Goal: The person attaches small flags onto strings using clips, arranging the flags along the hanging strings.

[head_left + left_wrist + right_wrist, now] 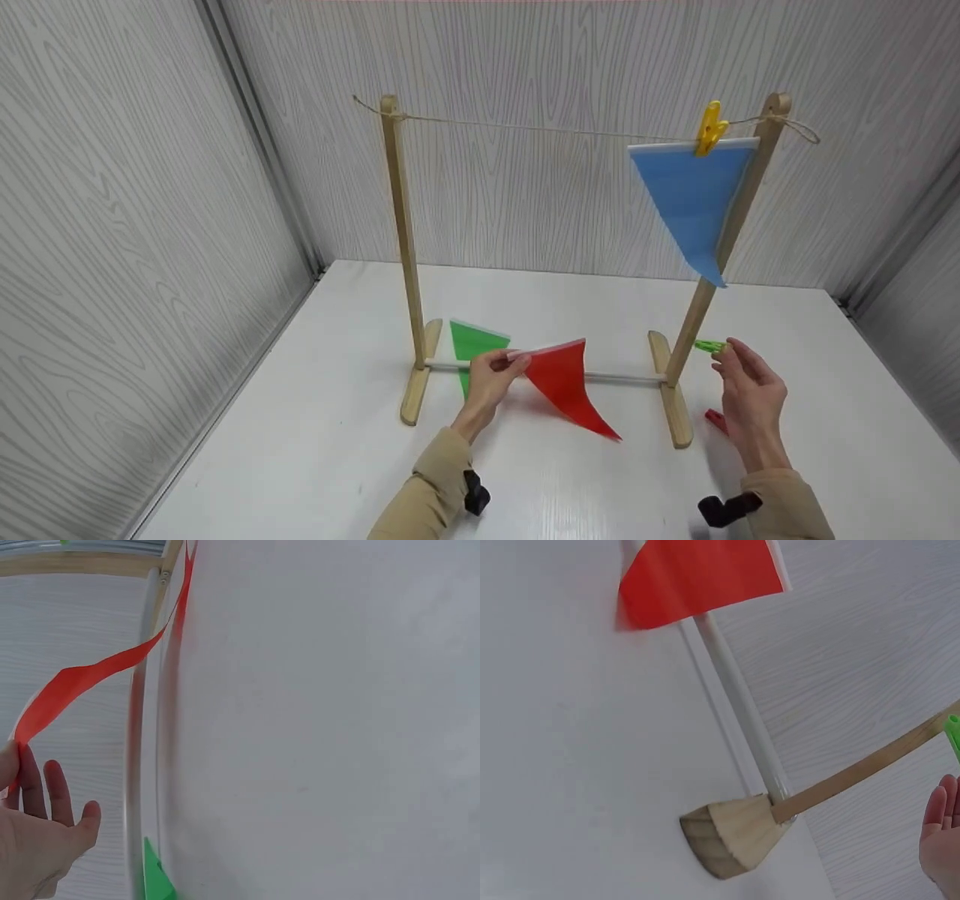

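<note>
My left hand pinches a red triangular pennant by the left end of its white-edged top; the pennant hangs in front of the stand's white crossbar. In the left wrist view the pennant trails away from the fingertips. Out to the right, beside the stand's right post, my right hand holds a green clothespin between thumb and fingers. The right wrist view shows only part of that clothespin at its edge. A blue pennant hangs from the string under a yellow clothespin.
A green pennant lies behind the left hand, partly hidden by it. On the table by the right wrist is a red clothespin. Wooden posts stand on wooden feet at both sides. Grey wood-grain panels surround the white table.
</note>
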`<state>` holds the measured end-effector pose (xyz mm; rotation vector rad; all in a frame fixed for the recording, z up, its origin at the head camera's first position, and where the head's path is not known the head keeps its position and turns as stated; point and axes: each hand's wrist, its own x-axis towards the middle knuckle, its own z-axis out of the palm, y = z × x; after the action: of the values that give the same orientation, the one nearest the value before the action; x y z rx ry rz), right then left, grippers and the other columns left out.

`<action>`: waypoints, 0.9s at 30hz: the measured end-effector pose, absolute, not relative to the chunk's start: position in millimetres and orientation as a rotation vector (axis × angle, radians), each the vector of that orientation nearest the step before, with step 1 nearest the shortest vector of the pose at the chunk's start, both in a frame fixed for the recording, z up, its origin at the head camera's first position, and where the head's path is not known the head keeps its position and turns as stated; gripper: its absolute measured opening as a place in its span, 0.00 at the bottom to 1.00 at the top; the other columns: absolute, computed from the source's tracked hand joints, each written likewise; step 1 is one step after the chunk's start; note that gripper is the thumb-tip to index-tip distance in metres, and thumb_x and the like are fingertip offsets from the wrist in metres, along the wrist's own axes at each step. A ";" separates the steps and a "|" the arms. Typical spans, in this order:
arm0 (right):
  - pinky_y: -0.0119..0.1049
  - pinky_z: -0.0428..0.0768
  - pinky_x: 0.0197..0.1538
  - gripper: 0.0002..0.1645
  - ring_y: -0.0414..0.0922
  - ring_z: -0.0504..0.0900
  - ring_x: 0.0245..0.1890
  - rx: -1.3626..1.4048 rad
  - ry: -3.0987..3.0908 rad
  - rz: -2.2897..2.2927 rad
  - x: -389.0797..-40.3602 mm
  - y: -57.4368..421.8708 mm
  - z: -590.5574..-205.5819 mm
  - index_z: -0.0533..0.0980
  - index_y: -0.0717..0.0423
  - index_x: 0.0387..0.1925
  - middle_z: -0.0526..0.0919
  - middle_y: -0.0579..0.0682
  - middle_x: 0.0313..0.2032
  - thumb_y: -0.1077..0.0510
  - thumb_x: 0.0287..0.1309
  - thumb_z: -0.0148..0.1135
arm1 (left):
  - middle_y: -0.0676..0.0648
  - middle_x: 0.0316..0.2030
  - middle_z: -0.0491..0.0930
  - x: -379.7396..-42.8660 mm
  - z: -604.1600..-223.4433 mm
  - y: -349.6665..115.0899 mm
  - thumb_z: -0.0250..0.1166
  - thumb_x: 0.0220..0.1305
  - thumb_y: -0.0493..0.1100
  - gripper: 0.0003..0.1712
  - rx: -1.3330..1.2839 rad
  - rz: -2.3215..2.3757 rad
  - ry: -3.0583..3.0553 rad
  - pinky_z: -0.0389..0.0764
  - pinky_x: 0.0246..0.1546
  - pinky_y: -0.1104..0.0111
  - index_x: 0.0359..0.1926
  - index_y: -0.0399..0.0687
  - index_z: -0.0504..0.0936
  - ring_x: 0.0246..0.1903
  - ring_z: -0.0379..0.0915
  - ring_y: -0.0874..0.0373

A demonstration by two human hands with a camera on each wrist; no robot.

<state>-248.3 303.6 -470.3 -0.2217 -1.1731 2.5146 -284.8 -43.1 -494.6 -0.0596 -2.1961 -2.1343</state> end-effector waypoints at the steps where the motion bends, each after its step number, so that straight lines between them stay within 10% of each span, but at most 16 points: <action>1: 0.26 0.83 0.50 0.13 0.41 0.86 0.40 -0.185 -1.119 2.556 -247.5 302.3 -468.1 0.82 0.62 0.49 0.85 0.49 0.42 0.67 0.63 0.63 | 0.39 0.37 0.87 -284.4 -492.0 -43.3 0.71 0.64 0.45 0.17 -0.052 -2.124 -2.189 0.83 0.43 0.66 0.44 0.33 0.86 0.34 0.77 0.62; 27: 0.33 0.81 0.58 0.14 0.47 0.87 0.49 0.335 -0.915 2.598 -237.0 249.0 -411.0 0.78 0.73 0.52 0.82 0.59 0.47 0.72 0.69 0.53 | 0.40 0.37 0.88 -277.8 -418.4 -48.5 0.70 0.65 0.45 0.12 -0.284 -1.916 -2.026 0.85 0.44 0.65 0.41 0.40 0.88 0.34 0.81 0.58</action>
<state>-237.0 249.0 -411.0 0.3348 -0.9148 2.5980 -277.8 -48.5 -418.4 -0.2842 -2.0260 -1.9163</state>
